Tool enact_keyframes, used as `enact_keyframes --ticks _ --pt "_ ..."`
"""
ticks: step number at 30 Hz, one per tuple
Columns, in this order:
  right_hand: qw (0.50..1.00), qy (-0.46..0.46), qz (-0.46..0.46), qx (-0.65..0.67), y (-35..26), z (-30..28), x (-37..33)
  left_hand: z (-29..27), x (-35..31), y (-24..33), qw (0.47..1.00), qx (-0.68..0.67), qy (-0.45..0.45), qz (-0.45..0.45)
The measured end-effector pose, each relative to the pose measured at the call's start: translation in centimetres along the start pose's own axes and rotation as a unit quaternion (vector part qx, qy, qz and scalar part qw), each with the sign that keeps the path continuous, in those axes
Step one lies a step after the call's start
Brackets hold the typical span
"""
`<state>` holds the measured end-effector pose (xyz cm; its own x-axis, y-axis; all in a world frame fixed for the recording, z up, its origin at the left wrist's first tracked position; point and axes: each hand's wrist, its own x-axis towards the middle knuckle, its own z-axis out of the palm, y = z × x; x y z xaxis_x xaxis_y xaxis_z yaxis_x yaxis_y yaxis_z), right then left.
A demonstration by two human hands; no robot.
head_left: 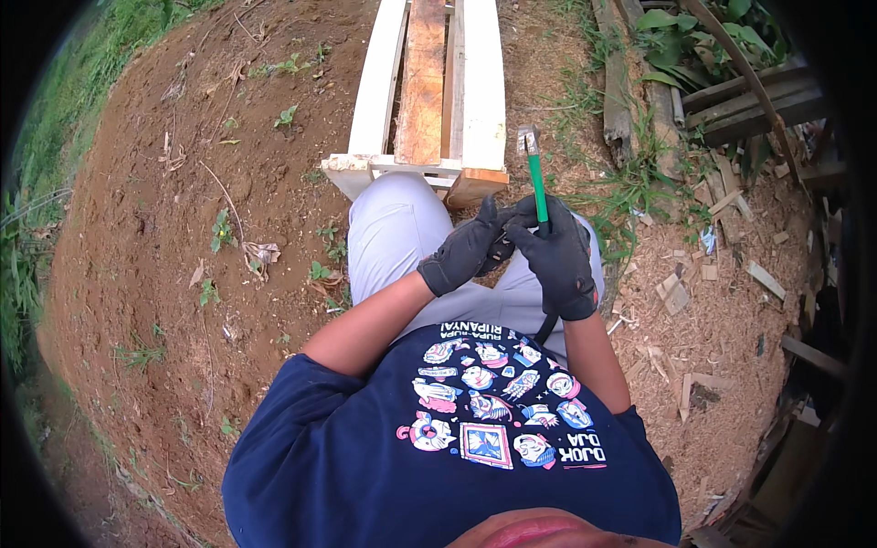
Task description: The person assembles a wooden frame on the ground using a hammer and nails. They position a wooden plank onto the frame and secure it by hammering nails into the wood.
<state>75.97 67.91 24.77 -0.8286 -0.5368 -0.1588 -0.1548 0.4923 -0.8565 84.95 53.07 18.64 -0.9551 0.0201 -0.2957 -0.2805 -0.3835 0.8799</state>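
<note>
The gloved right hand (pixel 557 260) is wrapping its fingers around the lower grip of a green-shafted hammer (pixel 536 187), whose metal head is pointing away from the body, in view just outside the near right corner of the slatted wooden frame (pixel 483 82). The gloved left hand (pixel 459 251) is resting close beside the right, its fingers bending toward that grip; whether they are pinching anything cannot be told. A brown plank (pixel 422 82) is lying between the frame's long pale boards, and a wooden end block (pixel 477 187) is forming the near right corner. The left knee (pixel 397 196) is overlapping the near edge in view; a blow falling short there could be landing on it. With the hands sitting so close, a careless turn of the shaft could be catching the left fingers, while a slackening grip could be letting the head twist sideways.
</note>
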Motion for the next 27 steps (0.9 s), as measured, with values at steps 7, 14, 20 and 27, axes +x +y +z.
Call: enact_keyframes --ticks 7,14,20,27 --pt "0.998 0.026 0.048 0.02 0.0 -0.2 0.6 -0.4 -0.4 -0.9 0.999 -0.035 0.036 -0.018" --pt "0.999 -0.036 0.0 -0.006 0.5 1.2 0.3 -0.5 -1.4 -0.1 0.999 0.034 0.028 -0.003" --pt "0.999 -0.036 0.023 0.001 0.1 1.8 -0.2 -0.3 -1.5 -0.9 0.999 0.023 0.045 0.0" --pt "0.991 -0.019 0.093 0.098 -0.2 1.6 -0.3 0.0 -1.8 0.1 0.998 0.04 0.035 0.015"
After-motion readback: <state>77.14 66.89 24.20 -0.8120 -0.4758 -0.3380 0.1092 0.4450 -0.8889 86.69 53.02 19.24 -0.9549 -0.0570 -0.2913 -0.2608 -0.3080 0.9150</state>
